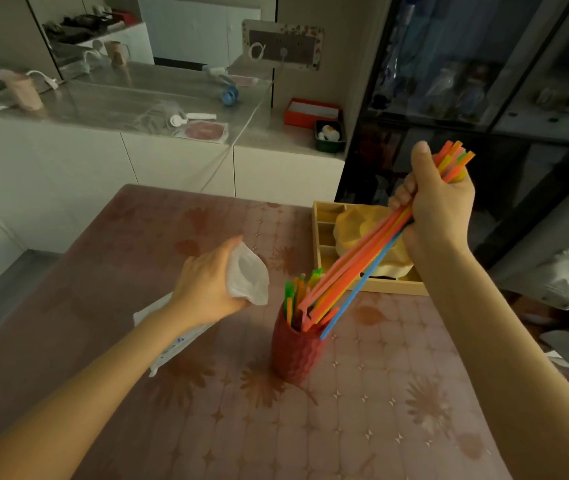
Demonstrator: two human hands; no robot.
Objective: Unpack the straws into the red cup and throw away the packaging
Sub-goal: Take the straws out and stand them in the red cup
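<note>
A red textured cup (296, 355) stands upright near the middle of the table, with several coloured straws (295, 297) standing in it. My right hand (437, 206) is up and to the right of the cup, shut on a bundle of coloured straws (356, 268). The bundle slants down to the left, its lower ends at the cup's mouth; a blue straw's tip lies outside the rim. To the left of the cup, my left hand (207, 287) grips the clear plastic packaging (246, 277), whose open mouth faces the cup. The rest of the bag hangs under my wrist.
The table wears a pink flowered cloth (380, 410). A wooden compartment tray (324, 244) holding a yellow dish (352, 226) sits at the back right, behind the straws. A white counter and a dark glass cabinet stand beyond the table.
</note>
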